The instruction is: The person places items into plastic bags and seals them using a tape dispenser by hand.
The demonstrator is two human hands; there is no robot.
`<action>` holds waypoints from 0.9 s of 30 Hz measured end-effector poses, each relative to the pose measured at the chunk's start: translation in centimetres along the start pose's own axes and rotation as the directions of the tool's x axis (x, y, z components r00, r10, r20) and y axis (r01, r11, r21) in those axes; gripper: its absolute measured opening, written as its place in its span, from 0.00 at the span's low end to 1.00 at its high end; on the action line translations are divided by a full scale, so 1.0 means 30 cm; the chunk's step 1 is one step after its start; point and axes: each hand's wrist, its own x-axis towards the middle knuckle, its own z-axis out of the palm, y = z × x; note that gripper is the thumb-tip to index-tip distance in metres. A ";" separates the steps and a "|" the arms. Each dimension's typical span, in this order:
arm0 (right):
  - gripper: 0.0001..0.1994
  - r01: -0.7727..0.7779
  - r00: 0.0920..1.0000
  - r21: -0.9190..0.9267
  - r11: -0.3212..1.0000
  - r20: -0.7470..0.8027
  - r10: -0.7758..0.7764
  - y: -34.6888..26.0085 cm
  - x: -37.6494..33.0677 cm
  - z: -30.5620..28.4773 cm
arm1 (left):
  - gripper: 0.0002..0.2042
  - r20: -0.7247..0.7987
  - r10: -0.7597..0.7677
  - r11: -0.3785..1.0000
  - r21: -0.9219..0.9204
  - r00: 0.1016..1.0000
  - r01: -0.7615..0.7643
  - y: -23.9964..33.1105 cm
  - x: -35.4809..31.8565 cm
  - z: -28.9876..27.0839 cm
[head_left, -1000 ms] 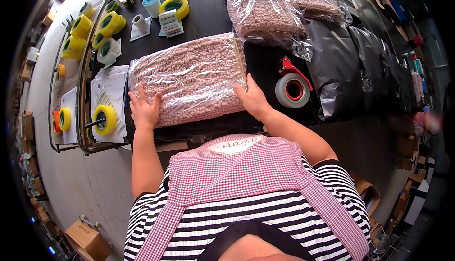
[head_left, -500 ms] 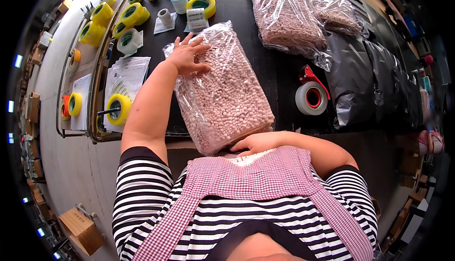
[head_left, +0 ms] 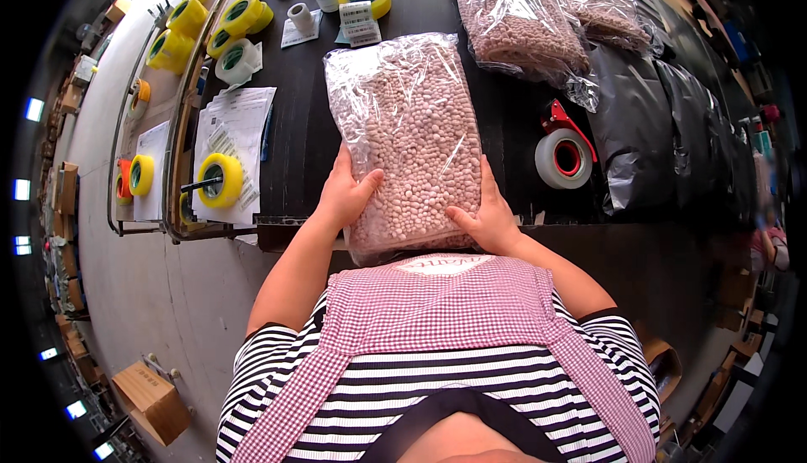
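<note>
I see both hands pressing the clear bag of pinkish pellets point(head_left: 409, 131), which lies lengthwise on the black table point(head_left: 303, 126). The left hand point(head_left: 346, 192) and right hand point(head_left: 485, 217) grasp its near sides, probably to keep it straight.

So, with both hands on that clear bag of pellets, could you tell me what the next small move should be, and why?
Probably slide the clear bag of pellets further onto the black table. Its near end overhangs the table edge against the apron, with the left hand and right hand gripping its lower sides.
</note>
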 end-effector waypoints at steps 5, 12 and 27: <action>0.42 -0.164 0.983 0.052 0.985 0.092 0.159 -0.017 0.027 -0.165 | 0.48 -0.023 -0.070 0.998 -0.013 0.997 0.069 0.027 0.095 -0.023; 0.41 -0.405 0.860 -0.555 0.727 -0.500 0.097 0.310 0.119 -0.557 | 0.42 -0.078 0.262 0.933 0.275 0.962 -0.232 0.051 -0.073 -0.026; 0.30 0.110 0.990 0.320 0.941 -0.123 -0.073 -0.097 -0.247 -0.407 | 0.19 0.543 0.077 0.587 -0.703 0.836 0.402 0.314 -0.235 0.131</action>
